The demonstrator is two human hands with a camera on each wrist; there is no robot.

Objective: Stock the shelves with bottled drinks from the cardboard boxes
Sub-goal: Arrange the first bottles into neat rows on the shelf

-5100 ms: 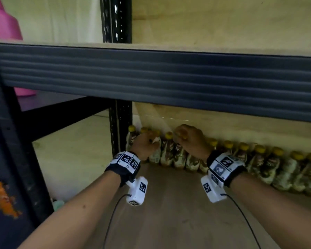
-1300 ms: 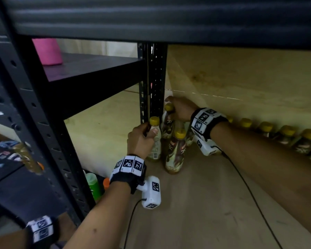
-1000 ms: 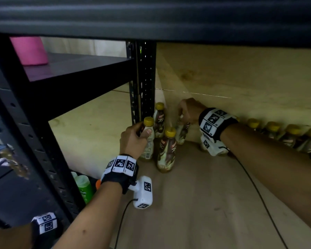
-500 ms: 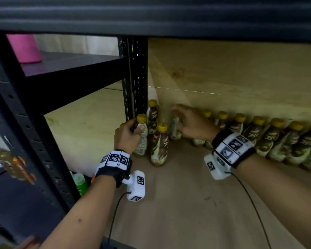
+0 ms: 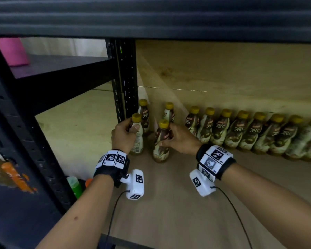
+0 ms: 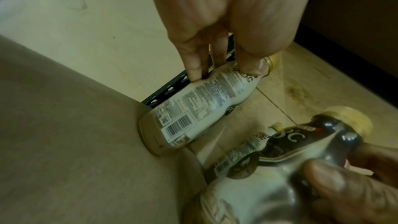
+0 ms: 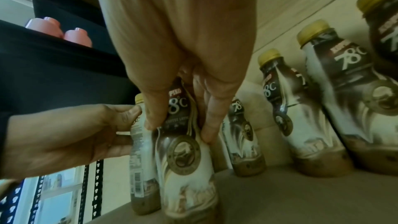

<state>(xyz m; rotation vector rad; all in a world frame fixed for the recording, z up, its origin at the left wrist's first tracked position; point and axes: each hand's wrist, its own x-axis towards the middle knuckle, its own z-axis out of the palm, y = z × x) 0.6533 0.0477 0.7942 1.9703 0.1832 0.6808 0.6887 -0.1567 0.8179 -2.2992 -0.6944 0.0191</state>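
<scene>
Two yellow-capped coffee bottles stand on the wooden shelf board [image 5: 169, 203] near its left post. My left hand [image 5: 131, 126] grips the left bottle [image 5: 137, 141] near its neck, thumb on the label's pale side; the left wrist view shows my left hand [image 6: 224, 72] round that bottle [image 6: 200, 108]. My right hand [image 5: 167, 139] grips the second bottle [image 5: 161, 148] just beside it, thumb and fingers round its waist. In the right wrist view my right hand [image 7: 180, 129] pinches this bottle [image 7: 185, 156], with the left bottle [image 7: 138, 142] touching it.
A row of several matching bottles [image 5: 250, 132] lines the back wall; two more bottles [image 5: 144, 114] stand behind my hands. A black upright post [image 5: 126, 78] is at the left, a dark shelf beam [image 5: 151, 15] overhead. Pink containers [image 5: 13, 51] and a green bottle [image 5: 74, 186] sit in the neighbouring bay.
My right hand came back from the rear bottles and took hold of the second front bottle. My left hand stayed on its bottle by the post.
</scene>
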